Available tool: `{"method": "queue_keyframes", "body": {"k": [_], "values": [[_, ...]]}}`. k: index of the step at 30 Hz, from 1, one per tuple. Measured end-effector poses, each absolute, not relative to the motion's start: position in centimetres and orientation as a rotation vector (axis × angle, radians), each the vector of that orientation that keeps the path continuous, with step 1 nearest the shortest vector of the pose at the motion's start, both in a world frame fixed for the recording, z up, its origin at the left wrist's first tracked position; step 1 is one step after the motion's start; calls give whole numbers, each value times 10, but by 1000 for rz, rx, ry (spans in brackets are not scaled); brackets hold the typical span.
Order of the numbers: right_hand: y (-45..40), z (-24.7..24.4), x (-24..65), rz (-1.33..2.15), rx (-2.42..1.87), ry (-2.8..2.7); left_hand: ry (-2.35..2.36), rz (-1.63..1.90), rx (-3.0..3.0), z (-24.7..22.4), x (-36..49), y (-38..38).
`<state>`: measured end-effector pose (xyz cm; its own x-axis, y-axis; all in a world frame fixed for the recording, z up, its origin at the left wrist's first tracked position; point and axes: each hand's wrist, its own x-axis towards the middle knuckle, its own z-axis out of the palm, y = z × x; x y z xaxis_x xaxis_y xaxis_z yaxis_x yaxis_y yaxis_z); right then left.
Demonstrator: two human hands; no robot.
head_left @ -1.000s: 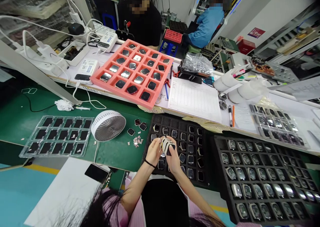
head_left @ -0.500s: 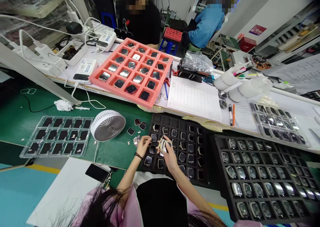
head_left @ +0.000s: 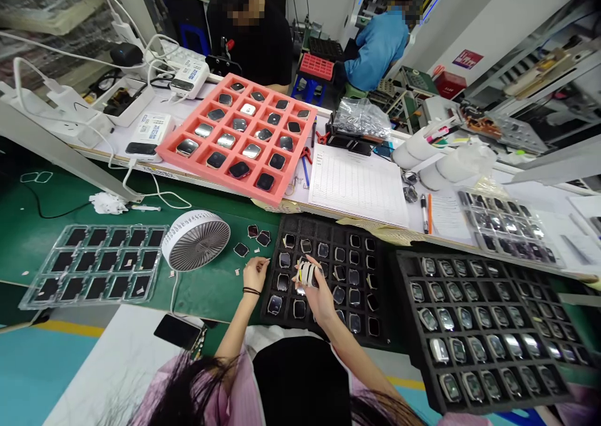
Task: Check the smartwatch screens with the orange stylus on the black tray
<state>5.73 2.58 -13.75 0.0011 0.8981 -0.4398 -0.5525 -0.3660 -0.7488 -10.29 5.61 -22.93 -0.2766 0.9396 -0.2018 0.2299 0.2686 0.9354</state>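
My right hand (head_left: 320, 293) is closed around a small stack of pale watch cases (head_left: 307, 273), held over the black foam tray (head_left: 323, 225). Dark edges and a bit of yellow show between the layers. Beside the tray's left edge, my left hand (head_left: 255, 274) has its fingertips pinched together; whatever they may hold is too small to make out. It hovers over the green mat (head_left: 201, 294), covering the spot where small pale scraps lie. Watch units with dark screens (head_left: 283, 282) fill most pockets of the tray. Three loose dark watch screens (head_left: 241, 249) lie just beyond my left hand.
A white fan (head_left: 196, 240) and a clear tray of black squares (head_left: 94, 263) stand left. A pink foam tray (head_left: 239, 139) of watches rests on the shelf. More black watch trays (head_left: 469, 316) lie right. A phone (head_left: 177, 331) sits near me. Two people work beyond.
My left hand has moved left, from beside the stack to over the mat, covering the scraps there. My right hand keeps its hold. The whole view has shifted slightly.
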Motion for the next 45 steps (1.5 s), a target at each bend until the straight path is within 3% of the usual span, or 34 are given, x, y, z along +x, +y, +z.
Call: {"method": "queue_keyframes", "body": {"k": [7,11,26,42,45], "values": [[25,-129,47,1545,-1110,-411,1366,1396,992,-143,-50,41],[25,-121,42,1472,-1134,-443,1401,1479,939,-124,-34,37],[20,-118,39,1360,-1173,-535,1460,1708,1325,-134,-28,33],[15,-130,43,1384,-1331,-572,1309,1318,1455,-163,-39,16],[12,-140,48,1432,-1391,-613,1320,1058,1660,-186,-64,17]]}}
